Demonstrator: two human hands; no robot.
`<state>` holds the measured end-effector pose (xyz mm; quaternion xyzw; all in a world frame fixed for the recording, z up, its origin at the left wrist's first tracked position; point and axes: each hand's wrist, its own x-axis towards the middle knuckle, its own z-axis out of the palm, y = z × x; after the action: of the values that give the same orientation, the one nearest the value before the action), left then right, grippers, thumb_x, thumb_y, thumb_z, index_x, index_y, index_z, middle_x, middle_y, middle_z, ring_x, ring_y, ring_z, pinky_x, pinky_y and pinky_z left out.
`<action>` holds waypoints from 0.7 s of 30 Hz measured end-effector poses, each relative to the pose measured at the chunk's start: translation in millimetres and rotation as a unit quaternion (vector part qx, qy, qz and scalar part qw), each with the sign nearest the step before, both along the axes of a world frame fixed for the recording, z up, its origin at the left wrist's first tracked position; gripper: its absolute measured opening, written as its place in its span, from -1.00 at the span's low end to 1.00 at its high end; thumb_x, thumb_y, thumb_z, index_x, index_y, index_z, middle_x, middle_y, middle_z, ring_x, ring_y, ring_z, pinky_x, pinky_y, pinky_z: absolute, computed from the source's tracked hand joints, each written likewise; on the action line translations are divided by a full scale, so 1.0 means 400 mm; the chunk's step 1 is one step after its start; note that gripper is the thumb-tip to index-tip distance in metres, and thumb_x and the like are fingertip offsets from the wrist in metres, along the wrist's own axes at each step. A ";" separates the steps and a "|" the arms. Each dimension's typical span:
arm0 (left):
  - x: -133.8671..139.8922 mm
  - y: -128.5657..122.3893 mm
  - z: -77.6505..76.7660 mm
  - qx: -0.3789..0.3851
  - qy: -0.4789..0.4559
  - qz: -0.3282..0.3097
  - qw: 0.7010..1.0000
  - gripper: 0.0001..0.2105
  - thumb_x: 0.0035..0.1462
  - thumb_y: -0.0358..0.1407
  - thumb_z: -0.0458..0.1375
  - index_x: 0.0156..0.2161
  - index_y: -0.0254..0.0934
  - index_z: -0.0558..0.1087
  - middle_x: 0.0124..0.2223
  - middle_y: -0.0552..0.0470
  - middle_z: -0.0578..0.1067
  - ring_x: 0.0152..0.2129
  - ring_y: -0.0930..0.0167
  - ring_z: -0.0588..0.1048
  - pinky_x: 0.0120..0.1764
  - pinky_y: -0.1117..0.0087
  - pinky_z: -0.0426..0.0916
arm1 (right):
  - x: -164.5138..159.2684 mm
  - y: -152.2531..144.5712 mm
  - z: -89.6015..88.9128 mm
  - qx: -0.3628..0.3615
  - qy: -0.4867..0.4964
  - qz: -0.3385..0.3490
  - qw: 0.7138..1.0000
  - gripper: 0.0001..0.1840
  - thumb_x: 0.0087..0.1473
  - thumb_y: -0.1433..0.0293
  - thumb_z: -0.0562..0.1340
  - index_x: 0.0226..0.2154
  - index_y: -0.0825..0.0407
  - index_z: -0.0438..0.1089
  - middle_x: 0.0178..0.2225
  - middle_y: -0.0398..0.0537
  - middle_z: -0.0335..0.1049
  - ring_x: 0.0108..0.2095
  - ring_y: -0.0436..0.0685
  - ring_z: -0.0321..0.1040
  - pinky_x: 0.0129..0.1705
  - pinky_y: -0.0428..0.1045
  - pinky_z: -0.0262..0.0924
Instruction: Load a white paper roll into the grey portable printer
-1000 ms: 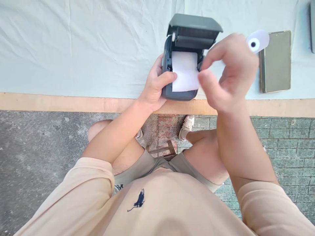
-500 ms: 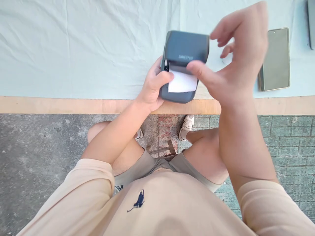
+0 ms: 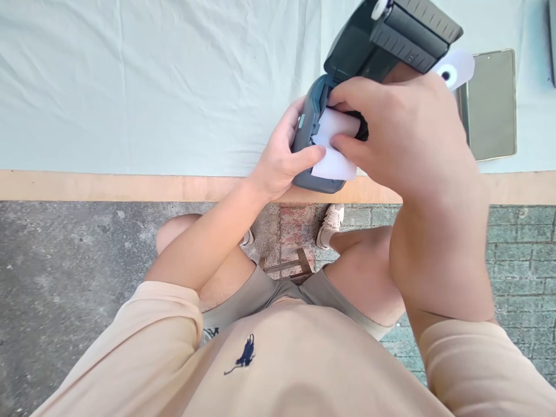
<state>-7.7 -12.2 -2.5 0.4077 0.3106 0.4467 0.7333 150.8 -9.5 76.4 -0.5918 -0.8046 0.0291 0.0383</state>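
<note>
My left hand [image 3: 282, 153] is closed around the left side of a dark portable printer [image 3: 309, 124], its thumb pressing the white paper strip near the front. The printer's cover [image 3: 360, 49] stands swung up and back, showing a ribbed inner side and a roller. Inside the body sits a white paper roll [image 3: 336, 124] with its loose end hanging over the front. My right hand [image 3: 391, 127] reaches into the compartment from the right. Its thumb and forefinger pinch the roll, and its other fingers are partly hidden under the raised cover.
A second white paper roll [image 3: 460, 68] shows on the cloth [image 3: 174, 87] behind my right hand. Beside it lies a phone [image 3: 493, 110], partly covered by my wrist. The wooden table edge [image 3: 108, 186] runs below the printer. A dark object [image 3: 552, 40] is at the far right.
The printer's cover, down before, is now swung up. My right hand has gone from above the printer into its compartment and onto the paper roll. The printer has shifted slightly right and tilted.
</note>
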 end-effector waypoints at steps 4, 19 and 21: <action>0.004 -0.002 -0.001 0.000 -0.031 -0.004 0.999 -0.54 -0.02 -0.09 0.31 0.01 -0.11 0.40 -0.12 0.06 0.52 0.10 0.28 0.47 0.11 0.32 0.40 | -0.008 -0.002 0.012 -0.037 0.010 -0.041 0.998 -0.66 -0.07 0.47 0.21 -0.19 -0.15 0.38 -0.38 -0.02 0.43 -0.25 0.39 0.33 -0.21 0.25 0.19; -0.002 0.030 0.027 -0.123 -0.084 -0.017 0.989 -0.47 0.24 0.14 -0.16 -0.23 -0.22 0.47 -0.35 -0.05 0.55 0.03 0.22 0.54 -0.03 0.20 0.52 | 0.124 0.055 -0.062 -0.173 0.658 -0.224 0.697 -0.57 -0.21 0.09 0.20 -0.22 -0.14 0.38 -0.22 -0.03 0.36 -0.43 0.10 0.27 -0.53 0.06 0.06; 0.000 0.029 0.028 -0.124 -0.090 -0.022 0.988 -0.48 0.24 0.14 -0.15 -0.26 -0.21 0.47 -0.37 -0.05 0.54 0.02 0.23 0.54 -0.01 0.22 0.51 | 0.110 0.048 -0.074 -0.133 0.672 -0.231 0.691 -0.57 -0.24 0.14 0.27 -0.23 -0.13 0.36 -0.20 -0.04 0.38 -0.43 0.07 0.30 -0.49 0.04 0.16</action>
<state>-7.8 -0.6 8.8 0.2783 0.2873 0.4230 0.8131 194.7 9.5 46.9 -0.5805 -0.3901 0.5158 0.4947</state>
